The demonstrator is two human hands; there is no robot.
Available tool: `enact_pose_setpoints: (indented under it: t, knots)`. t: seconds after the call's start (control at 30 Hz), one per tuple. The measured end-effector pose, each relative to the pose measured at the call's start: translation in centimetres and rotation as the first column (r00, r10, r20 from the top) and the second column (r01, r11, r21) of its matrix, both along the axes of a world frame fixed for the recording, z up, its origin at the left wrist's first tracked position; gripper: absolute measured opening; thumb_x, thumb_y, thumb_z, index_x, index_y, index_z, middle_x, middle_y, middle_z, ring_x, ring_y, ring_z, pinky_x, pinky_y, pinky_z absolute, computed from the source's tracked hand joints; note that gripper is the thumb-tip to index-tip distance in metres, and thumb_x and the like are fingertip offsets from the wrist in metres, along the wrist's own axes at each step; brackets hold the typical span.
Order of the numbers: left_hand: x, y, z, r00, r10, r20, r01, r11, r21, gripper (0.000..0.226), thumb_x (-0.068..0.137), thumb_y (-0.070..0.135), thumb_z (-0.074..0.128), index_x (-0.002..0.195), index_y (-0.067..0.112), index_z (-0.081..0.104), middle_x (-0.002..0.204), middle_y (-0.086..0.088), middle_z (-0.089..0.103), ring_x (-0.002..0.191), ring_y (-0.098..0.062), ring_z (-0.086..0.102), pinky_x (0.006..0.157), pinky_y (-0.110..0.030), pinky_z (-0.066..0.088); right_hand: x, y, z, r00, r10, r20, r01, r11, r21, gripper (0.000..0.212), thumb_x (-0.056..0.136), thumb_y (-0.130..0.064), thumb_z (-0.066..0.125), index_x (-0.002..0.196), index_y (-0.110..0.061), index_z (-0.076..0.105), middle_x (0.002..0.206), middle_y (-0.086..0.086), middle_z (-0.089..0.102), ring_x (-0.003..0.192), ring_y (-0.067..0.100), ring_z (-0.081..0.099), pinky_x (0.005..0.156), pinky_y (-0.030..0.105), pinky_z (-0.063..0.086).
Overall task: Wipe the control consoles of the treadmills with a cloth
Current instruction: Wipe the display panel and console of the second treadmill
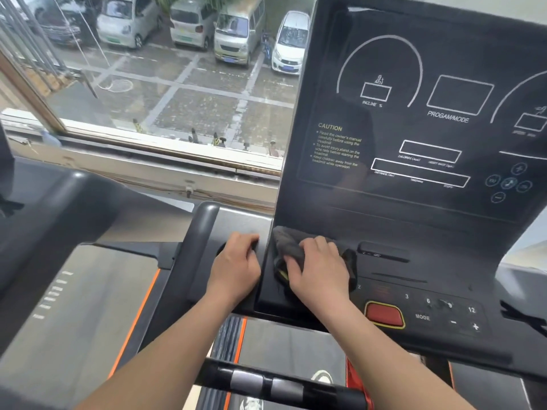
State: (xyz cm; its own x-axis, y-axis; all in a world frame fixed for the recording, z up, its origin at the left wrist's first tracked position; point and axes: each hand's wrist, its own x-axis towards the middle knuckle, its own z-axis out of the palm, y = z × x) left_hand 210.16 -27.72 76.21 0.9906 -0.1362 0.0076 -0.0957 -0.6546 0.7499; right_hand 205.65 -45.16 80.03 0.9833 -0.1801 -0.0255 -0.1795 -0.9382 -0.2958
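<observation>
Both forearms are bare to the frame edge, left hand (236, 261) and right hand (318, 266) ungloved, ringless

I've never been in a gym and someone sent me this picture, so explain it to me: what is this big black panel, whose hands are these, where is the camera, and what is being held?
There is one picture, taken by a camera worn on a person's head, looking forward and down, so the two arms belong to the wearer. The tall black panel is a treadmill's control console: its outlines mark readouts such as incline and program mode. Below it lies a sloping button deck with a red stop button and speed numbers. The right hand presses a dark cloth flat against the deck's left end, wiping it. The left hand holds nothing; it rests on the grey side tray beside the console. Left of that is a window over parked cars.
</observation>
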Motion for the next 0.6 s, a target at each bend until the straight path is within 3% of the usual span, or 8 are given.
enact_pose_setpoints:
  t: [0.2, 0.3, 0.43, 0.5, 0.6]
  knots:
    - [0.1, -0.3, -0.4, 1.0, 0.027, -0.015, -0.027, 1.0, 0.004, 0.032, 0.097, 0.01, 0.053, 0.123, 0.024, 0.066, 0.118, -0.001, 0.062, 0.102, -0.032, 0.064, 0.089, -0.045, 0.053, -6.7, -1.4, -0.6, 0.989, 0.15, -0.001, -0.15, 0.989, -0.002, 0.029, 0.088, -0.055, 0.056, 0.093, -0.027, 0.056, 0.094, -0.007, 0.055, 0.088, 0.023, 0.055, 0.069, 0.035, 0.042]
    - [0.1, -0.5, -0.4, 1.0, 0.023, -0.019, -0.023, 1.0, 0.022, 0.032, 0.096, 0.01, 0.052, 0.122, 0.023, 0.064, 0.117, -0.003, 0.06, 0.1, -0.034, 0.064, 0.089, -0.05, 0.054, -4.9, -1.0, 0.0, 0.991, 0.121, -0.062, -0.126, 0.99, -0.069, 0.033, 0.094, -0.054, 0.051, 0.105, -0.023, 0.057, 0.105, -0.001, 0.057, 0.099, 0.027, 0.056, 0.074, 0.038, 0.041]
    - [0.0, -0.5, -0.4, 1.0, 0.018, 0.0, -0.018, 1.0, 0.021, 0.03, 0.096, 0.009, 0.051, 0.12, 0.022, 0.064, 0.113, -0.004, 0.059, 0.094, -0.033, 0.064, 0.084, -0.052, 0.055, 0.1, 1.2, 0.5, 0.995, -0.044, -0.094, 0.033, 0.993, -0.109, 0.043, 0.101, -0.053, 0.043, 0.124, -0.017, 0.052, 0.125, 0.006, 0.053, 0.118, 0.03, 0.05, 0.09, 0.044, 0.045]
    - [-0.2, -0.5, -0.4, 0.999, 0.016, 0.027, -0.017, 1.0, 0.024, 0.03, 0.096, 0.008, 0.052, 0.12, 0.021, 0.065, 0.111, -0.005, 0.06, 0.094, -0.036, 0.064, 0.082, -0.053, 0.055, 0.9, 2.0, 0.3, 0.994, -0.076, -0.074, 0.069, 0.993, -0.097, 0.044, 0.101, -0.052, 0.044, 0.122, -0.015, 0.053, 0.125, 0.007, 0.054, 0.118, 0.031, 0.05, 0.089, 0.044, 0.045]
    - [-0.2, -0.3, -0.6, 0.999, 0.017, 0.03, -0.018, 0.999, 0.037, 0.031, 0.096, 0.008, 0.053, 0.122, 0.021, 0.065, 0.111, -0.005, 0.062, 0.094, -0.036, 0.064, 0.081, -0.053, 0.055, -1.4, 1.7, -0.2, 0.998, 0.021, -0.051, -0.027, 0.993, -0.119, 0.041, 0.097, -0.054, 0.044, 0.11, -0.017, 0.058, 0.112, 0.005, 0.058, 0.105, 0.031, 0.056, 0.081, 0.044, 0.048]
